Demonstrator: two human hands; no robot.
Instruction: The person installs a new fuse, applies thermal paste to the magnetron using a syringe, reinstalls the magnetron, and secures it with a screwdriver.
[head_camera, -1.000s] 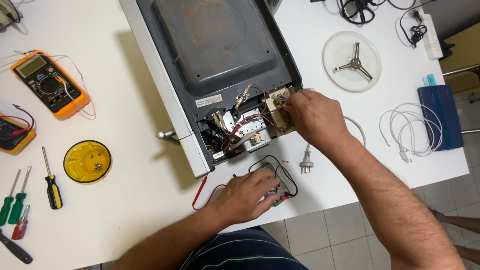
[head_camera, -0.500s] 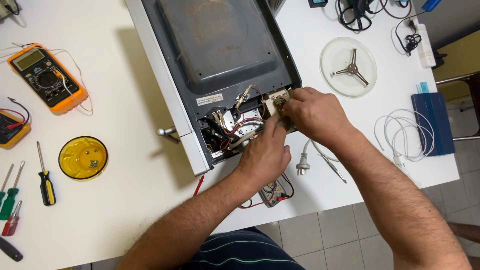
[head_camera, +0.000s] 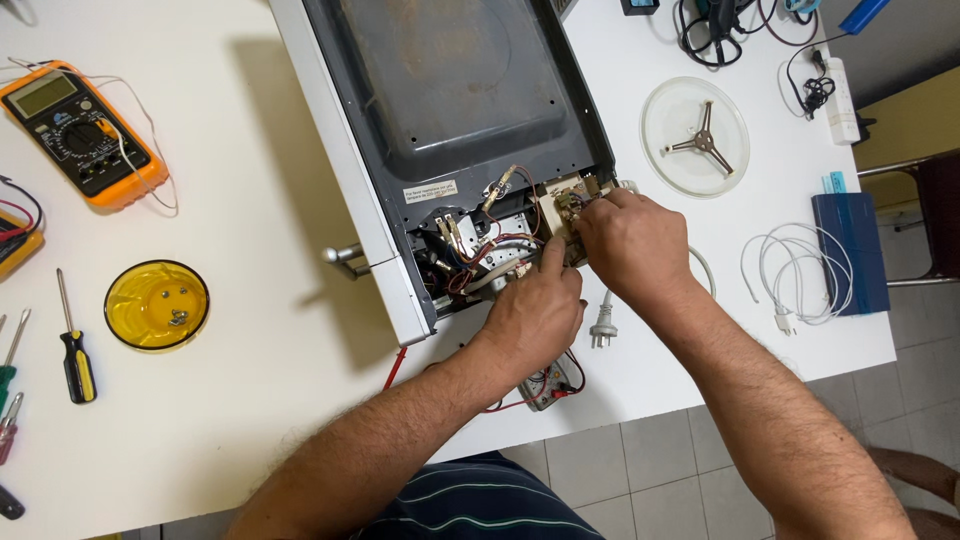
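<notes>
A grey microwave oven (head_camera: 450, 110) lies on the white table (head_camera: 230, 420) with its electronics bay open toward me, showing red and white wires (head_camera: 475, 255). My right hand (head_camera: 632, 245) grips a small beige circuit board (head_camera: 562, 208) at the bay's right end. My left hand (head_camera: 535, 312) reaches in beside it, fingers touching the board's lower left edge and the wires. A small meter with red leads (head_camera: 548, 385) lies under my left wrist at the table's edge.
An orange multimeter (head_camera: 75, 120) sits at far left, a yellow round lid (head_camera: 157, 304) and screwdrivers (head_camera: 75, 345) below it. A glass turntable plate with its roller ring (head_camera: 695, 135), white cables (head_camera: 790, 275), a blue case (head_camera: 850, 250) and a power strip (head_camera: 838, 85) lie right. A plug (head_camera: 603, 328) lies near my hands.
My left hand left the small meter at the table's edge and moved up into the open bay beside my right hand. The right hand stayed on the board.
</notes>
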